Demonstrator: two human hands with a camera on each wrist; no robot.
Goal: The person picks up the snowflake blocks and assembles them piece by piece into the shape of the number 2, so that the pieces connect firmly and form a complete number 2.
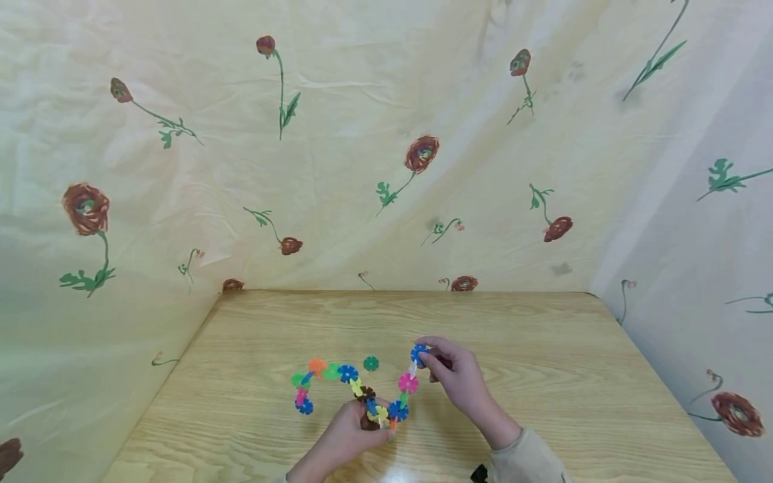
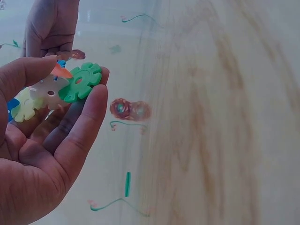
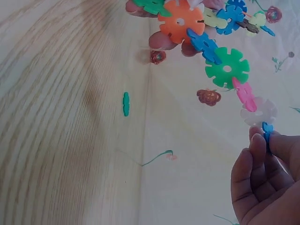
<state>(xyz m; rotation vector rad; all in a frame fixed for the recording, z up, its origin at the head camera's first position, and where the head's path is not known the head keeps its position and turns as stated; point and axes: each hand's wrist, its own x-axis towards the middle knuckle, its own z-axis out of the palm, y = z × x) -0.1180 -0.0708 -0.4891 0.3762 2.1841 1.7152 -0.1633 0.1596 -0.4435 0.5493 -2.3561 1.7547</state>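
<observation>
A chain of interlocking snowflake discs (image 1: 408, 383) in many colours winds above the table, from a blue disc at its left end to another at its right. My left hand (image 1: 347, 433) grips the chain's middle; in the left wrist view a green disc (image 2: 82, 83) and a whitish disc (image 2: 50, 91) lie between thumb and fingers. With thumb and fingertips, my right hand (image 1: 464, 379) pinches the blue end disc (image 3: 267, 131), which joins a clear whitish disc (image 3: 260, 111). One loose dark green disc (image 1: 371, 363) is on the table, beyond the left hand and apart from the chain.
The wood-grain table (image 1: 513, 322) reaches back to a pale floral cloth (image 1: 344, 168), which also hangs at both sides. Close to the right sleeve, at the lower edge of the head view, is a small black object (image 1: 479, 473).
</observation>
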